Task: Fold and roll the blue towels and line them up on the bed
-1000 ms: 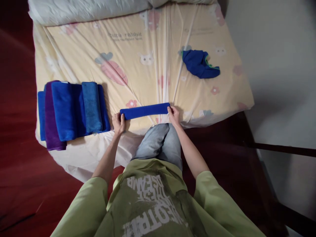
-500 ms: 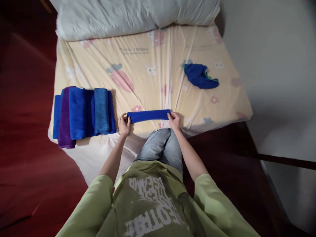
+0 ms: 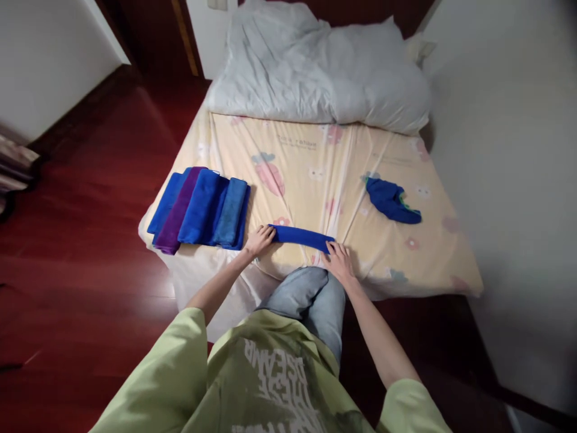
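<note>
A narrow folded blue towel [image 3: 301, 237] lies across the patterned bed sheet in front of my legs, its middle bowed slightly. At its left end, my left hand [image 3: 260, 240] has its fingers closed on the edge. The opposite end is between the thumb and fingers of my right hand [image 3: 339, 261]. Just left of my left hand are several folded towels: a blue one [image 3: 199, 205], a purple one [image 3: 181, 211] and a lighter blue one [image 3: 231, 210] among them, overlapping side by side. To the right, apart from my hands, lies a crumpled dark blue cloth [image 3: 391, 201] with green edging.
A bulky white quilt [image 3: 324, 72] is heaped at the far end of the bed [image 3: 433, 264]. The wall [image 3: 509, 150] stands to the right, and dark red floor [image 3: 85, 258] extends on the left. Stacked items [image 3: 15, 162] stand at the far left.
My view has tilted up and turned left, showing more of the quilt and room. Both hands stay at the towel's ends; the strip, straight before, is now curved.
</note>
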Tool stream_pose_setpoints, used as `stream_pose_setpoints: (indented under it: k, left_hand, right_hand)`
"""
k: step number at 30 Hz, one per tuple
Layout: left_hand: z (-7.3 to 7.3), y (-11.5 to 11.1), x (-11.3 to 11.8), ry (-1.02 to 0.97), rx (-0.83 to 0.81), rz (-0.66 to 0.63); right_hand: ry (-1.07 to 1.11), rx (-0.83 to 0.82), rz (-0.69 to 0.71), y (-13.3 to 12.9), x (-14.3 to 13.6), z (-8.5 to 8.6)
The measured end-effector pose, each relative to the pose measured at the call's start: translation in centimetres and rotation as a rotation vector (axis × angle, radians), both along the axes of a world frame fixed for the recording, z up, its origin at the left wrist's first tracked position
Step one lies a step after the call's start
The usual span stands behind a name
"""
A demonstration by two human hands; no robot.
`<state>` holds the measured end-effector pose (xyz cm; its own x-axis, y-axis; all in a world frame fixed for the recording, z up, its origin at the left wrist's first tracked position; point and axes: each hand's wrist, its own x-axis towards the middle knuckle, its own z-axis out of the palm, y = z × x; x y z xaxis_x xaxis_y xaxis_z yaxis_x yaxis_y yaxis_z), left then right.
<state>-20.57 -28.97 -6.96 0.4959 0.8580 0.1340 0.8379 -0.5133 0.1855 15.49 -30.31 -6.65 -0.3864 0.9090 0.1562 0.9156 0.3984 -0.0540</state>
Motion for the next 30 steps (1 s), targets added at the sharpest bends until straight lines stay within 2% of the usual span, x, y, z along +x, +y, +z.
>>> stream_pose_setpoints:
  k: [4, 8, 11, 14, 17, 21, 24, 26, 30]
  left_hand:
    - [0.7, 0.7, 0.3, 0.113, 0.018, -0.059]
    - [1.7, 0.5, -0.4, 0.102, 0.059, -0.076]
    - [2.4, -1.6, -1.9, 0.073, 0.089, -0.08]
    - [2.7, -5.2, -4.3, 0.018, 0.169, -0.069]
    - [2.6, -9.2, -7.3, -0.044, 0.261, -0.001]
    - [2.5, -12.9, -11.2, -0.053, 0.329, 0.104]
    - [2.9, -13.9, -14.0, -0.044, 0.385, 0.209]
    - [3.4, -14.0, -15.5, -0.049, 0.387, 0.265]
    - [4.3, -13.6, -16.9, -0.022, 0.316, 0.336]
  right_hand:
    - [-0.232, -0.017, 0.043, 0.4, -0.1, 1.0]
    - [-0.416, -0.046, 0.095, 2.1, -0.8, 3.2]
    - [-0.478, -0.02, 0.105, 4.4, -2.1, 5.6]
    - [-0.475, 0.029, 0.179, 7.3, -5.0, 8.0]
    - [-0.43, 0.099, 0.318, 10.6, -10.3, 10.1]
    - [-0.322, 0.16, 0.503, 14.8, -20.6, 12.0]
    - [-0.265, 0.165, 0.625, 17.2, -28.7, 12.6]
    - [-0.248, 0.155, 0.656, 18.2, -33.3, 12.6]
    - [-0.225, 0.095, 0.633, 18.6, -39.6, 11.8]
